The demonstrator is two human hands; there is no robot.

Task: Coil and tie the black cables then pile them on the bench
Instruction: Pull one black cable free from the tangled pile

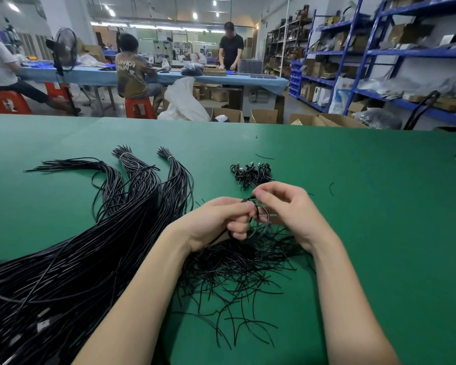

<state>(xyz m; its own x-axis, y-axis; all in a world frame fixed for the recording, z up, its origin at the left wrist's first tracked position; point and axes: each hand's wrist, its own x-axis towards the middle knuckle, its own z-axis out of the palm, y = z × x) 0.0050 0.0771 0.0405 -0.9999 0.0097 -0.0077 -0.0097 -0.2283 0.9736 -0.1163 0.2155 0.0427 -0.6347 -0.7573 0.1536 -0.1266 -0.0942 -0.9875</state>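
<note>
From the head view, we hold a coiled cable [259, 219] above the middle of the green tabletop [366, 206]: our left hand [216, 222] grips the coil, our right hand [287, 206] pinches its end. Finished coils [250, 173] lie just beyond.

Pale block lettering reading "UNKN" over "OWN" runs across the back of a brown T-shirt [133, 72] worn by a person seated on a red stool at the far blue-covered table. A smaller print beneath the lettering is too small to read. No other text, label or number is legible in the workshop.
</note>
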